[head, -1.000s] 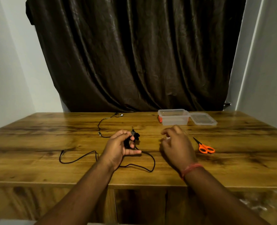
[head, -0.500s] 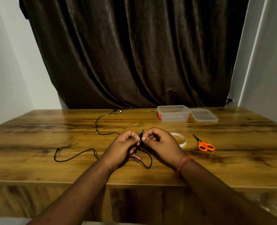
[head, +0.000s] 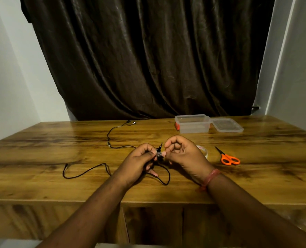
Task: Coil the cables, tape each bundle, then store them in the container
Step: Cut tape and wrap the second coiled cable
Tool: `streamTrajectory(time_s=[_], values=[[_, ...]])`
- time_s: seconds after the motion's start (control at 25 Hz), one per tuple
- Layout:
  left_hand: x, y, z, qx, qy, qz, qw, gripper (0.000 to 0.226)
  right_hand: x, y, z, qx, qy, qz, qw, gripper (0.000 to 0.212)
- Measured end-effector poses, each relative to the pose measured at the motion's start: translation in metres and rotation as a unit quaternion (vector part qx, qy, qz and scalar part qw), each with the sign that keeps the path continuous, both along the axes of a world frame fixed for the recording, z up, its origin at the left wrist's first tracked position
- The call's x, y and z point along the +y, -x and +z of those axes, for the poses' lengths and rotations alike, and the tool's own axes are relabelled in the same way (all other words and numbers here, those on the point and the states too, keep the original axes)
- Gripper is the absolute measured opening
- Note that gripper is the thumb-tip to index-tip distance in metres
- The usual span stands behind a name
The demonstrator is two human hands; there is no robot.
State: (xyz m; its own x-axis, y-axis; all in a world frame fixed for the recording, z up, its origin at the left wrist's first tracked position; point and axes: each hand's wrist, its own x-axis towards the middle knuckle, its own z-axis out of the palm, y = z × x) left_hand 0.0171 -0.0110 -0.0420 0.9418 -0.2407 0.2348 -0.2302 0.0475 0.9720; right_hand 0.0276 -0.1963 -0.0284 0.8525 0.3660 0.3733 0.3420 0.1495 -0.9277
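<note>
Head view: no legible writing; clear container (head: 192,123) sits open at the surface's (head: 41,140) far edge, contents unclear, lid (head: 227,124) touching beside it. Left hand (head: 137,162) grip pinches the black cable (head: 87,170) bundle mid-surface; right hand (head: 182,154) pinches tape (head: 159,154) against it.

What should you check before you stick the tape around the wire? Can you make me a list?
1. Left hand grips the coiled part of the black cable: ok.
2. Right hand pinches a tape piece at the bundle: ok.
3. Whole cable coiled: not ok, a long length lies loose on the table.
4. Tape sticky side facing the cable: cannot tell.
5. Container open, lid beside it: ok.
6. Scissors and tape roll close by: ok.
</note>
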Motion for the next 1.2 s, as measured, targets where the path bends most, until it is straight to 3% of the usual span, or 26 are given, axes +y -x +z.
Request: streamTrajectory(time_s=[0.16,0.36,0.6,0.72,1.0,1.2], values=[[0.0,0.003,0.005,0.012,0.037,-0.013,0.999,0.014,-0.002,-0.004,-0.005,0.014,0.052,-0.006,0.999,0.008],[0.007,0.004,0.011,0.035,0.096,-0.025,0.994,0.019,-0.006,-0.001,0.001,0.008,0.0,-0.143,0.99,0.008],[0.005,-0.001,0.012,0.064,0.098,0.012,0.993,0.022,0.029,0.009,0.003,-0.133,0.007,-0.175,0.976,0.007],[0.003,0.001,0.011,0.063,0.093,0.014,0.994,0.018,0.045,0.01,0.0,-0.243,0.127,-0.184,0.944,0.011],[0.002,0.001,0.012,0.054,0.096,0.029,0.993,0.022,0.043,0.005,-0.009,-0.244,0.183,-0.247,0.92,0.008],[0.003,0.002,0.013,0.037,0.073,0.038,0.996,0.005,0.043,0.005,-0.008,-0.24,0.187,-0.267,0.914,0.008]])
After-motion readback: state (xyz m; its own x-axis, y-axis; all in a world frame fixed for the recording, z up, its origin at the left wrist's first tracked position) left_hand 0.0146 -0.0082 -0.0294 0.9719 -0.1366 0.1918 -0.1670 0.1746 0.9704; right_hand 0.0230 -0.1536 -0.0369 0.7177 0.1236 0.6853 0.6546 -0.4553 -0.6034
